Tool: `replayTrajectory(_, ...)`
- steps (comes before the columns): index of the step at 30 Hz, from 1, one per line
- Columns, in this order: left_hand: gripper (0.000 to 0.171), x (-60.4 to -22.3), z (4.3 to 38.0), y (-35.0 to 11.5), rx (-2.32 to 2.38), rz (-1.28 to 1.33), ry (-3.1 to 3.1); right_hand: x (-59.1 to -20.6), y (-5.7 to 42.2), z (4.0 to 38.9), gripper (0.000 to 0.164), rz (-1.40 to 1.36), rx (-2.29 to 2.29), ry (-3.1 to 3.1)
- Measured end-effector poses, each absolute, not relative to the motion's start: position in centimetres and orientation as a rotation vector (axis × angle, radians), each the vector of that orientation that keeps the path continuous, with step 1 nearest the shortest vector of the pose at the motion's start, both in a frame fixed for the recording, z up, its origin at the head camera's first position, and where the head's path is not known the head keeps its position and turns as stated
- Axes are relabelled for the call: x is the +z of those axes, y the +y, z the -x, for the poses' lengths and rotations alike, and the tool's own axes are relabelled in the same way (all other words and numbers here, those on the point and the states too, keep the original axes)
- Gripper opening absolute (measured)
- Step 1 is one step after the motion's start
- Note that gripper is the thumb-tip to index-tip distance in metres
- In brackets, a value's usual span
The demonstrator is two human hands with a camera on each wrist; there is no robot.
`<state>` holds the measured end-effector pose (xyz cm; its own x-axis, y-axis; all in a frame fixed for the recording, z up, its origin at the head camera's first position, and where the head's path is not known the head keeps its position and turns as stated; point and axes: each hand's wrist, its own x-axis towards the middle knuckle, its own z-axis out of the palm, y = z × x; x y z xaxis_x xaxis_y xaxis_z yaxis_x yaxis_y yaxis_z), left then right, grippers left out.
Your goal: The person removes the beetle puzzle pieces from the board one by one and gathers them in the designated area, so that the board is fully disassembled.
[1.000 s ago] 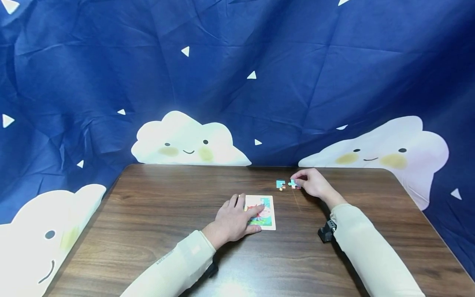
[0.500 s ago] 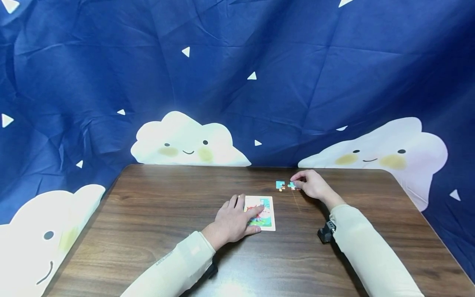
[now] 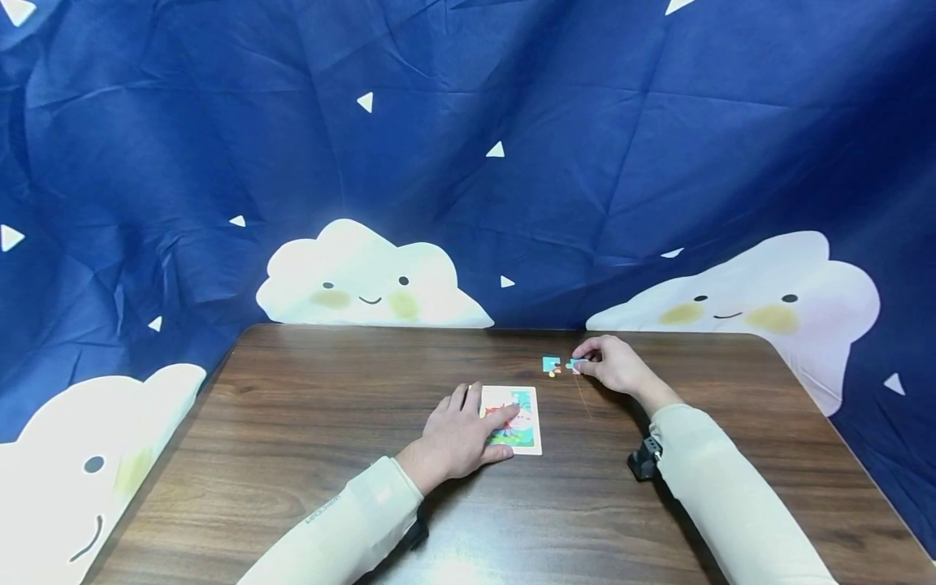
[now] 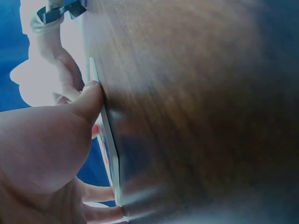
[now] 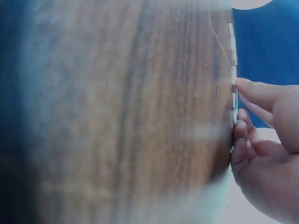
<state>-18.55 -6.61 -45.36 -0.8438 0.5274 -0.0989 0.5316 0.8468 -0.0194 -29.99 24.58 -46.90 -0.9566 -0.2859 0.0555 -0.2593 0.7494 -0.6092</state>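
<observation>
My left hand point(image 3: 457, 435) rests with spread fingers on a small picture puzzle board point(image 3: 536, 443) with a pale border, in the middle of the table. The thumb lies at its near edge in the left wrist view; the palm covers its left part. Farther back, my right hand point(image 3: 617, 364) has its thumb and forefinger on a light blue jigsaw piece point(image 3: 572, 366), which lies flat on the table and is partly hidden by the fingertips. Just left of it, a small gap away, lies a second blue jigsaw piece point(image 3: 552, 364) with an orange patch.
The brown wooden table point(image 3: 329, 390) ends at the back against a blue curtain point(image 3: 439, 162) with white clouds and triangles. A thin pale line point(image 3: 582, 396), maybe a thread or scratch, runs on the tabletop below the right hand's piece.
The right hand's thumb and forefinger have shifted slightly left over the jigsaw piece, covering more of it. My left hand stays still on the puzzle board.
</observation>
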Motion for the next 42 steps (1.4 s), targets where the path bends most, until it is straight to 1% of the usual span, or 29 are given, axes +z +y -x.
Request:
replayTrajectory(12, 0.06, -45.8, 18.6, -6.7, -0.025, -0.864, 2.95, -46.6, 24.5, 29.8, 0.014, 0.464, -1.019, 2.927)
replayTrajectory(18, 0.059, -45.9, 19.0, -7.1, 0.028, -0.904, 2.958, -45.8, 24.2, 29.3, 0.013, 0.459, -1.034, 2.993)
replayTrajectory(26, 0.056, -45.6, 18.7, -7.5, 0.11, -0.929, 2.925, -44.9, 22.3, 28.1, 0.01, 0.545, -1.1, 2.933)
replayTrajectory(35, 0.055, -45.9, 18.4, -7.5, 0.142, -0.934, 2.919, -45.0, 19.9, 26.8, 0.012, 0.635, -1.112, 2.789)
replayTrajectory(42, 0.053, -45.8, 18.3, -7.5, 0.136, -0.952, 2.932, -45.0, 18.9, 26.3, 0.013, 0.685, -1.132, 2.708)
